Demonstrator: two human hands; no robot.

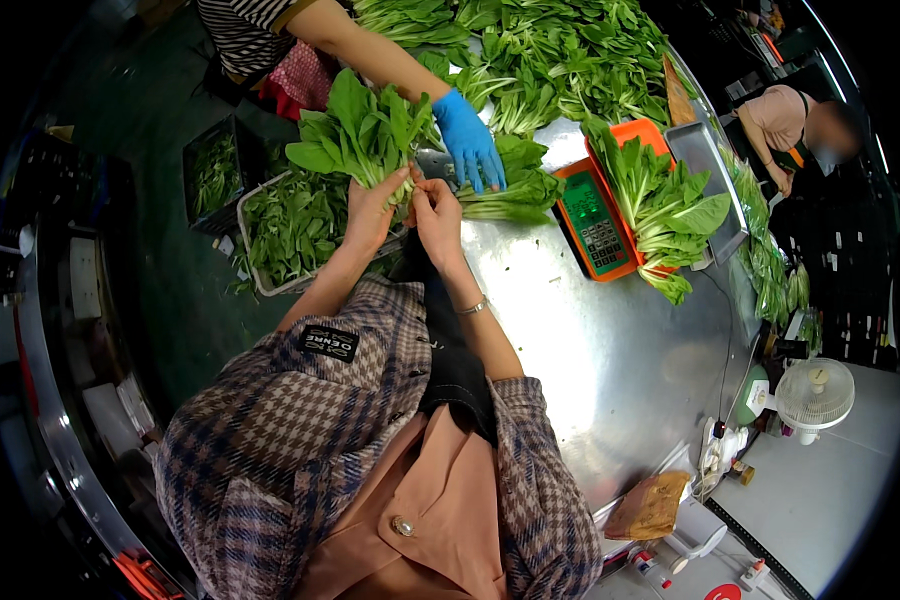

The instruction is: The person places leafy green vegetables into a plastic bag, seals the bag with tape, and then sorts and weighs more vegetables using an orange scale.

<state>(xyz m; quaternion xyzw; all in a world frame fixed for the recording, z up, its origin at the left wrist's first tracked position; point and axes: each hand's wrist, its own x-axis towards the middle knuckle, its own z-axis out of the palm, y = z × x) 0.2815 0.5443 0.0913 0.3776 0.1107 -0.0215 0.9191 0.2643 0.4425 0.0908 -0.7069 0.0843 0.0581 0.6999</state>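
My left hand [372, 212] is closed round the stems of a bunch of leafy greens [355, 130], its broad leaves pointing up and away from me. The fingers of my right hand [436, 222] are drawn together in a pinch at the lower stems of that bunch; the exact spot they grip is partly hidden. Just beyond, a co-worker's hand in a blue glove [470, 140] rests over another bunch of greens [515, 185] on the metal table [560, 370]. Below my left hand stands a pale-rimmed crate [260, 283] filled with loose leaves.
An orange scale [595, 225] with a keypad carries a bunch of greens [660, 200]; a metal tray [710, 180] adjoins it. Greens [590, 60] are heaped at the far side. A dark crate [192, 200] sits at left, a small fan [815, 395] at right. Another person [775, 125] stands far right.
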